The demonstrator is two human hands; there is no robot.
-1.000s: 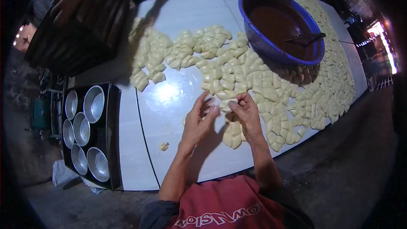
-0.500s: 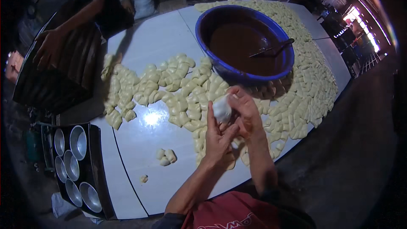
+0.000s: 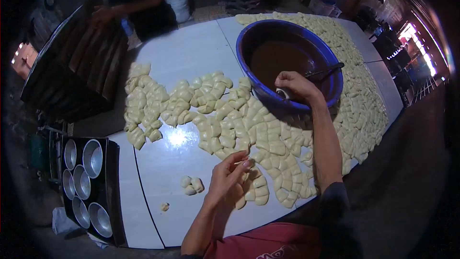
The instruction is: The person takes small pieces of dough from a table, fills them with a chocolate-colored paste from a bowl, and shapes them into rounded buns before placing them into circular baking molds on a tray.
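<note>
My right hand [image 3: 299,86] is over the near rim of a blue basin [image 3: 254,79] with brown, thick-looking contents [image 3: 273,57]. Its fingers are closed round a small whitish thing [image 3: 283,94], mostly hidden, with a dark patch; its kind I cannot make out. A dark-handled flat tool [image 3: 330,69] leans in the basin at the right. Lower down, my left hand [image 3: 227,172] hovers over the table with loosely bent fingers, thumb apart, and nothing visible in it. Beside it lie flattened pale dough pieces [image 3: 258,187], spread in a broad sheet.
A small dough cluster [image 3: 192,185] and a dough scrap [image 3: 164,206] lie on the white table [image 3: 148,182]. At the left, several round metal tins [image 3: 92,158] sit in a dark tray. A stack of dark pans [image 3: 88,57] stands behind them, with another person [image 3: 141,5] beside it.
My hands have parted. The right hand has moved up to the basin with the whitish thing; the left has dropped toward the table. The other person's arm has drawn back over the pans.
</note>
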